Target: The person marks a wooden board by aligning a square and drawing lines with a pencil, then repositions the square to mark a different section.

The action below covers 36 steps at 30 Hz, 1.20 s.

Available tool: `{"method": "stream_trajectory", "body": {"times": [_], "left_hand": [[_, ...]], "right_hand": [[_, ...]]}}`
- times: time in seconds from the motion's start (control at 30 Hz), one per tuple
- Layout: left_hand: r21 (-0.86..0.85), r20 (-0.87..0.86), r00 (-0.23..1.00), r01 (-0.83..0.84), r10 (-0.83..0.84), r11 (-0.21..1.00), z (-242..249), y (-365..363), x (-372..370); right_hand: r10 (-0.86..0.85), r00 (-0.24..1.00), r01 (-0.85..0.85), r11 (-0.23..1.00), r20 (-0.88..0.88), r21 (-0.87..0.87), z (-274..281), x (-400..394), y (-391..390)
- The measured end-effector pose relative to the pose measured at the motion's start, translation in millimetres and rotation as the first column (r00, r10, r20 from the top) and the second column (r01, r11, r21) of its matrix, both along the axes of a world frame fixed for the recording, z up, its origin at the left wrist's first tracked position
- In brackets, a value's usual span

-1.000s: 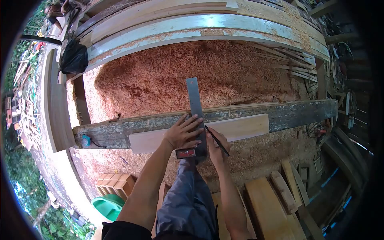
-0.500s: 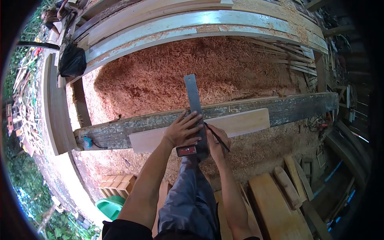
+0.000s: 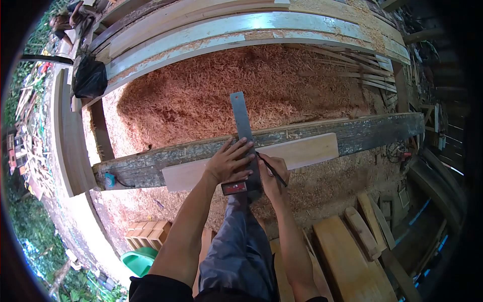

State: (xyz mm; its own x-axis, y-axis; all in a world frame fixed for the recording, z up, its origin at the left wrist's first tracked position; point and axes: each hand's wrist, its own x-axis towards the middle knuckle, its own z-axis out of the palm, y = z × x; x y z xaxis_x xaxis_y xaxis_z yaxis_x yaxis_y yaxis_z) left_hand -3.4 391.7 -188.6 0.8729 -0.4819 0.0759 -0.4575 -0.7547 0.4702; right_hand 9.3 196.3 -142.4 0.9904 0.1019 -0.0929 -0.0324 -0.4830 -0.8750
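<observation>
My left hand point(image 3: 231, 162) lies flat with its fingers spread, pressing a metal try square point(image 3: 241, 117) down across a pale wooden board point(image 3: 307, 151). The square's blade points away from me, past the board's far edge. Its dark stock, with a red inset point(image 3: 234, 187), sits at the board's near edge, close to my left thumb. My right hand point(image 3: 273, 177) is closed round a slim black pencil point(image 3: 274, 174), its tip at the blade's right edge. The pencil's mark, if any, is too small to see.
Under the board runs a weathered beam point(image 3: 382, 131). Wood shavings point(image 3: 201, 95) cover the ground beyond it, before a long bench point(image 3: 241, 27). A blue tape measure point(image 3: 109, 179) rests on the beam's left. Planks point(image 3: 347, 256) lie at lower right. Another person point(image 3: 65, 22) is at far upper left.
The whole view has shifted slightly. My right hand and the pencil have moved a little away from me along the blade; my left hand stays on the square.
</observation>
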Motion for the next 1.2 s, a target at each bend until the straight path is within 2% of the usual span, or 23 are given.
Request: {"method": "stream_trajectory", "body": {"times": [0.23,0.3,0.5,0.63,0.7,0.73,0.8,0.83,0.9,0.93,0.97,1.0,1.03,1.13,1.2], "left_hand": [[0.024,-0.004,1.0,0.004,-0.004,1.0,2.3,0.3,0.9],[0.022,-0.011,1.0,0.006,-0.005,1.0,2.6,0.6,0.6],[0.018,-0.009,1.0,0.01,-0.01,1.0,2.6,0.7,1.2],[0.025,-0.011,1.0,0.018,-0.018,1.0,3.0,1.0,1.3],[0.022,-0.002,1.0,0.01,-0.01,1.0,1.4,0.1,0.5],[0.019,0.0,1.0,0.017,-0.017,1.0,0.6,-0.1,0.8],[0.012,0.01,1.0,0.014,-0.014,1.0,0.9,0.7,0.7],[0.014,0.013,1.0,0.026,-0.026,1.0,0.6,-0.3,0.5],[0.006,0.008,1.0,0.01,-0.01,1.0,0.6,-0.2,0.5],[0.014,0.004,1.0,0.027,-0.027,1.0,-0.4,0.6,0.0],[0.015,0.008,1.0,0.022,-0.022,1.0,0.7,0.1,0.7],[0.017,0.014,1.0,0.017,-0.017,1.0,1.4,-0.8,2.0],[0.026,0.016,0.999,0.039,-0.039,0.999,2.5,-1.5,3.7],[0.005,0.04,0.998,0.052,-0.053,0.999,4.1,-3.5,4.8],[-0.036,0.02,1.0,0.006,-0.005,0.999,2.6,-3.9,3.9]], "right_hand": [[-0.002,1.0,0.002,1.0,-0.001,-0.02,-0.7,-1.1,2.3],[0.034,0.997,-0.03,0.998,0.063,-0.06,-0.3,-0.5,2.3],[0.052,0.994,-0.042,0.993,0.092,-0.112,5.3,-4.6,1.5],[0.039,0.994,-0.023,0.989,0.104,-0.149,18.7,-29.7,-9.4],[0.089,0.984,-0.046,0.964,0.156,-0.261,27.2,-54.0,-21.5],[0.082,0.984,-0.038,0.964,0.157,-0.264,22.7,-72.5,-30.3],[0.061,0.998,-0.062,0.954,-0.012,-0.294,-0.8,-113.6,-46.1],[0.049,0.999,-0.05,0.955,-0.01,-0.292,-8.8,-126.6,-50.3],[-0.123,0.918,0.135,0.991,-0.376,0.006,-19.2,-139.1,-49.4],[-0.136,0.915,0.152,0.988,-0.38,0.014,-29.0,-144.3,-45.8],[-0.203,0.852,0.316,0.935,-0.483,0.163,-34.4,-140.9,-36.9],[-0.241,0.774,0.477,0.83,-0.585,0.288,-38.6,-135.9,-28.1],[-0.253,0.77,0.494,0.817,-0.585,0.297,-42.4,-130.3,-18.6],[-0.317,0.734,0.64,0.619,-0.6,0.456,-48.8,-118.0,11.5],[-0.374,0.685,0.714,0.516,-0.625,0.474,-52.0,-121.5,25.8]]}}
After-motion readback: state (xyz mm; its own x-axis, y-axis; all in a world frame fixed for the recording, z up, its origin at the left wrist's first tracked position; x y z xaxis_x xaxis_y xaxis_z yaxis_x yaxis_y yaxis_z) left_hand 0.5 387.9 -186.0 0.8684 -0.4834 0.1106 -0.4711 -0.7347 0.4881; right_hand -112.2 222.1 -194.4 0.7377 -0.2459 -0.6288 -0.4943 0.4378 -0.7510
